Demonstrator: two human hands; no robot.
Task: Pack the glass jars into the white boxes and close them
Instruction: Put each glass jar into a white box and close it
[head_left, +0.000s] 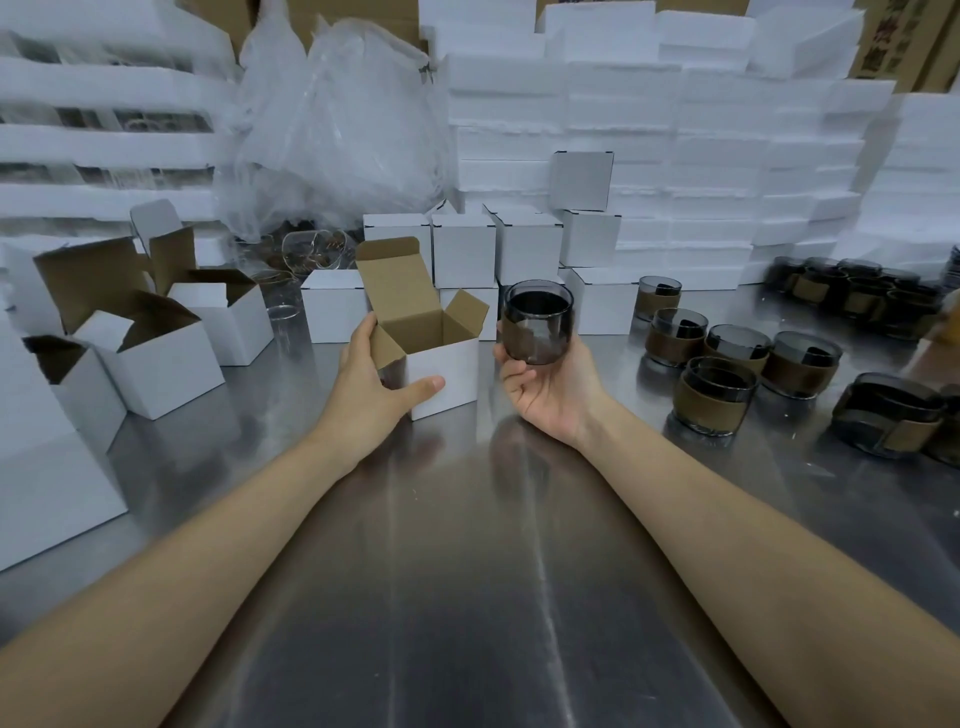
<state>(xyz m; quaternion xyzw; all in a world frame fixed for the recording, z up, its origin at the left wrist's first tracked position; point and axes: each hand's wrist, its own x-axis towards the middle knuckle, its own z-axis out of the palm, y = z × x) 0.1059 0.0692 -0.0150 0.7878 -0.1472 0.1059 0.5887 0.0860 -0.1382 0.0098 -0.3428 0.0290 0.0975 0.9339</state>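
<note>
Our right hand (545, 395) cups the smoky round glass jar (537, 325) from below, just right of the open white cardboard box (441, 374), which our left hand (369, 384) grips on the shiny steel table (467, 571); the glass looks smooth and brittle, so we'd wrap fingers low around its wall

Single head cam, wide-angle, worn by the person, pitched forward and down over the steel table (467, 597). Forearms enter from the bottom corners. Left hand (371, 384) gripping open white box (452, 364) and right hand (545, 397) holding glass jar (530, 327) sit mid-frame, close range. White stacks (675, 130) fill the top; edges bow.
</note>
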